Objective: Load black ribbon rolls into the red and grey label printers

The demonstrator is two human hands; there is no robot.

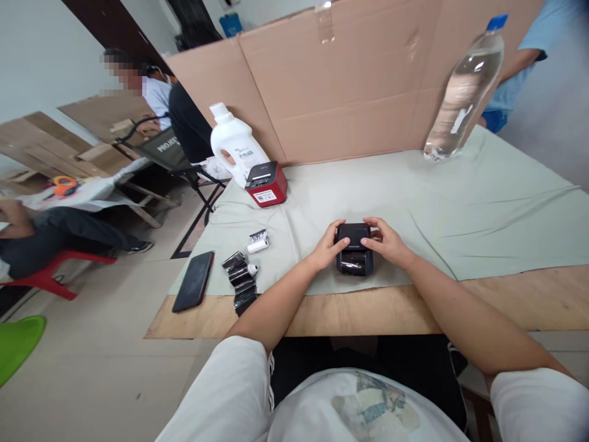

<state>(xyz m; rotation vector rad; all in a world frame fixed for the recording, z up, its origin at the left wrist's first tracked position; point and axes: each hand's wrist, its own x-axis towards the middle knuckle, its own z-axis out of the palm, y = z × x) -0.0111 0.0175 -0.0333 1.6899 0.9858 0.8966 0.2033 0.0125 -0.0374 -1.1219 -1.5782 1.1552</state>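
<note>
A small black portable printer (354, 236) rests on the cloth before me, its glossy dark front part facing my body. From its left side my left hand (330, 245) grips the casing, thumb on top. On the opposite side, my right hand (385, 243) holds it in the same way, thumb on the top and fingers along the edge. To the left lies a crumpled strip of shiny black film (242, 279) with a small white roll (253, 269) beside it. Another white roll (257, 245) with a dark-and-white wrapper piece is just behind.
A black phone (193, 281) lies at the left table edge. Behind it stand a red-and-black box-shaped device (267, 184) and a white jug (234, 141). A cardboard screen (331, 92) borders the back; a tall water bottle (464, 98) stands far right. Other people sit nearby.
</note>
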